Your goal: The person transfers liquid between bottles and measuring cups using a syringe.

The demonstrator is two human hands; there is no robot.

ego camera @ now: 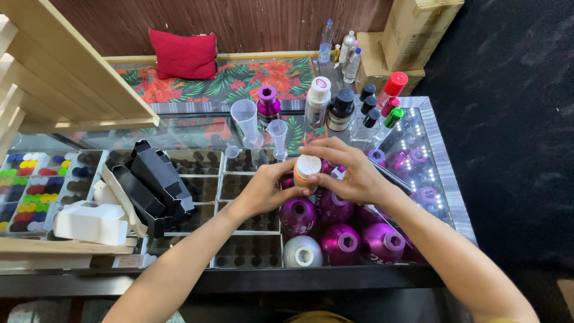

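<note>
A small orange bottle with a white cap is held between both hands above the glass bench. The left hand is closed around the lower body of the bottle, and the grip of the right hand is closed over its upper part, with the fingers curved over the cap.

Directly below the grip, a group of round magenta metal bottles is standing, and one silver bottle is seen at the near edge of this group. Just beyond the grip, two clear measuring cups and a small funnel are placed. Further beyond, a purple bottle, a white bottle with a red label on the lid and a dark bottle with a black cap are standing upright. To the left of the grip, black folded boxes and a white box are lying, and well apart to the left a tray with coloured caps is seen.
</note>
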